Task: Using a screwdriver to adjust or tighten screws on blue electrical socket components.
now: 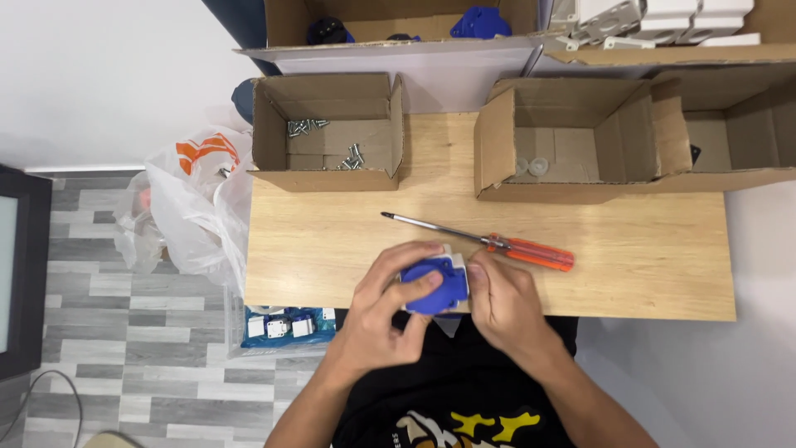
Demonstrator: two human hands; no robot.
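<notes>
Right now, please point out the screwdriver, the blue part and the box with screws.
screwdriver (531, 252): head view, on its orange handle.
blue part (433, 282): head view, on its blue face.
box with screws (325, 178): head view, on its front wall.

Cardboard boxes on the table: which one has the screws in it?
The left cardboard box, standing left of the screwdriver. Silver screws lie scattered on its floor; the middle box holds only a couple of small clear round pieces.

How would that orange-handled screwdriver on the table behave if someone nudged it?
The screwdriver looks stiff, given its thin metal shaft. Its rounded handle suggests it could roll on the smooth wooden table, probably in an arc. It seems light for its length.
</notes>
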